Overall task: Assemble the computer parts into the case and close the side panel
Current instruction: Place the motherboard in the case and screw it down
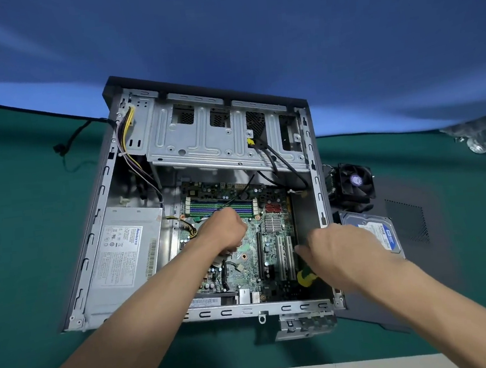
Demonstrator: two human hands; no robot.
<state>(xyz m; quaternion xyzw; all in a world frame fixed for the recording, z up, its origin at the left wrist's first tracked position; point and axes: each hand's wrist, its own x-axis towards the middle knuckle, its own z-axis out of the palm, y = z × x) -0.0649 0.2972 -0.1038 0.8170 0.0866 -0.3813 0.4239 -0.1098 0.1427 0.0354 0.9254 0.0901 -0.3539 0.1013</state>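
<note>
Resting on motherboard (243,243), left hand (225,233)

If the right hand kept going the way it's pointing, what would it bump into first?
Probably the white expansion slots on the motherboard; the right hand points left toward them, though its height above them is unclear.

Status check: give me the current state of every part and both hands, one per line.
Case: lying flat, side open.
Side panel: off, beside the case.
Motherboard: seated in the case.
Power supply: in the case.
Cooler fan: outside, not fitted.
Hard drive: outside, on the panel.
Left hand: curled over the board.
Right hand: gripping a green-yellow screwdriver.
</note>
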